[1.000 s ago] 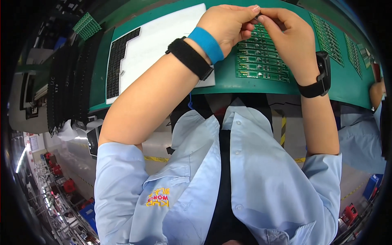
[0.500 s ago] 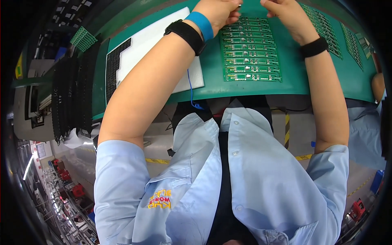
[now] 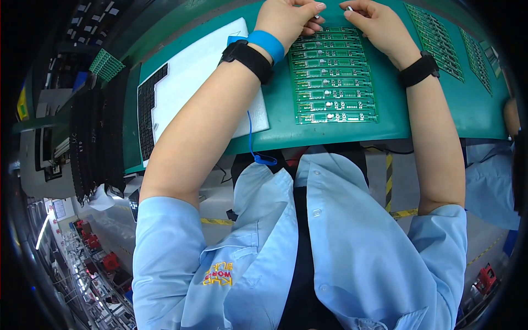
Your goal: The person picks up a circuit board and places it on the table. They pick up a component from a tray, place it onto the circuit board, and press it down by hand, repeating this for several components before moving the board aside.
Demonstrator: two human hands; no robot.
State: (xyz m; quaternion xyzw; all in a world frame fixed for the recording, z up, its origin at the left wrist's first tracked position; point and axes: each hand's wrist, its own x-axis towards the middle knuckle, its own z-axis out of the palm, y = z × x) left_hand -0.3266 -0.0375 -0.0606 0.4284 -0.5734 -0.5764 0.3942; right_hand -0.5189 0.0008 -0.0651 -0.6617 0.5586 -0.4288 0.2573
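Observation:
My left hand (image 3: 289,23) is closed in a pinch above the far left corner of a green circuit board panel (image 3: 335,82). A tiny silvery part (image 3: 317,17) shows at its fingertips. Off the panel's far right corner, my right hand (image 3: 379,26) pinches another small silvery piece (image 3: 349,8) between thumb and forefinger. Both pieces are too small to name more exactly. The panel lies flat on the green mat and carries several rows of identical narrow boards with small white and metal components. The hands are apart from each other.
A white foam sheet (image 3: 192,82) with a black gridded strip (image 3: 147,118) lies to the left. More green board panels (image 3: 437,41) lie at the right. A blue cord (image 3: 251,135) hangs over the table's front edge. Another person's blue sleeve (image 3: 489,176) shows at far right.
The panel and table sit slightly lower in the picture. My right hand has turned, and a silvery piece now shows at its fingertips. My left hand stays near the panel's far left corner.

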